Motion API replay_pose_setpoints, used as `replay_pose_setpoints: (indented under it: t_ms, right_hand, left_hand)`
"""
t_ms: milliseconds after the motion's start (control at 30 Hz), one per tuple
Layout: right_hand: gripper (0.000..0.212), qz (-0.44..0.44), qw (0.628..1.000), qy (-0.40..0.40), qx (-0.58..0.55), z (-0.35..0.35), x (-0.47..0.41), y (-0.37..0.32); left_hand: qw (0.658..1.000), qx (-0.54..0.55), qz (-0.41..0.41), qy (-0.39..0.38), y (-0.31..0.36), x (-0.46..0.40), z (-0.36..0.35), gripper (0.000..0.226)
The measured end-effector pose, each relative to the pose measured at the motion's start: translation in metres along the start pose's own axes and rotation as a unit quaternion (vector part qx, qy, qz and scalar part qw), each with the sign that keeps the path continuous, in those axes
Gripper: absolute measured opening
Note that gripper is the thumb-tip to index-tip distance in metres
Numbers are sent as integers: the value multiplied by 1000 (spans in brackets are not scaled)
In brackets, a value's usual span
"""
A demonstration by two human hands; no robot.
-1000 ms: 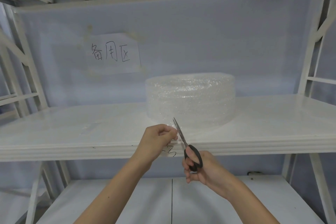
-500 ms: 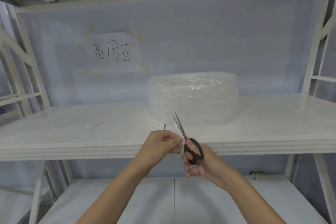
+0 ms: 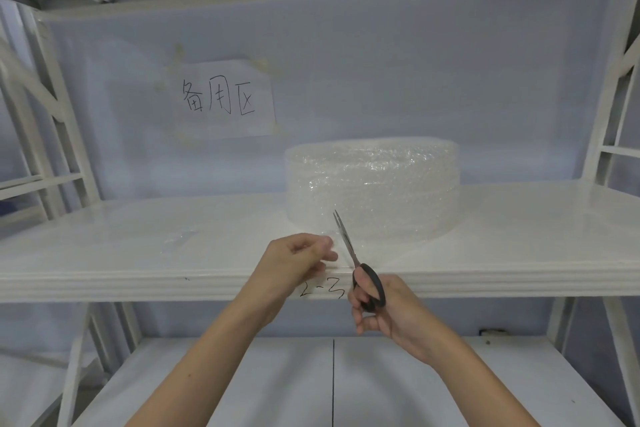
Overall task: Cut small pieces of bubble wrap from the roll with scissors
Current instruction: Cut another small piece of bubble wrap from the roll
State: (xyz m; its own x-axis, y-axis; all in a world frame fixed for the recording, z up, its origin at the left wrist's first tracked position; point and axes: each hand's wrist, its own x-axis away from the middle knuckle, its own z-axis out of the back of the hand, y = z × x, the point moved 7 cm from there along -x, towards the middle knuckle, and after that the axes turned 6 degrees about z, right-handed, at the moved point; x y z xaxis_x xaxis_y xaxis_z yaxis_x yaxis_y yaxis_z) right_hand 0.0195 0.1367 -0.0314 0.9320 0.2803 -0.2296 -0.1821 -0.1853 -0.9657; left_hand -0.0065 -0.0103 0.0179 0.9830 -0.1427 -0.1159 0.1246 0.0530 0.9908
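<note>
Clear, squat bubble wrap roll (image 3: 372,191): on white shelf (image 3: 519,239), loose end drawn toward me. My left hand (image 3: 294,262) pinches that end, probably to tension it. My right hand (image 3: 384,308) grips black-handled scissors (image 3: 356,263), blades nearly closed, pointing at the roll.

A white shelf (image 3: 519,229) carries the bubble wrap roll (image 3: 372,191), standing on its flat end. A small clear scrap (image 3: 180,239) lies on it to the left, well apart
</note>
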Motion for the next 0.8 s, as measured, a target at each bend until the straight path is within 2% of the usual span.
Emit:
replay_pose_setpoints:
  t_ms: [200,400,500,800]
  right_hand:
    - [43,-3,1000,7,4,1,0,1]
    - [42,-5,1000,12,5,1,0,0]
    - [41,-8,1000,16,10,1,1,-1]
    - [44,-22,1000,12,18,3,1,-1]
  left_hand:
    - [999,36,14,33,7,-7,-5,41]
    - [998,31,18,48,13,-11,-9,37]
    - [994,88,55,38,11,-12,-11,43]
    - [999,26,8,42,11,-15,-10,15]
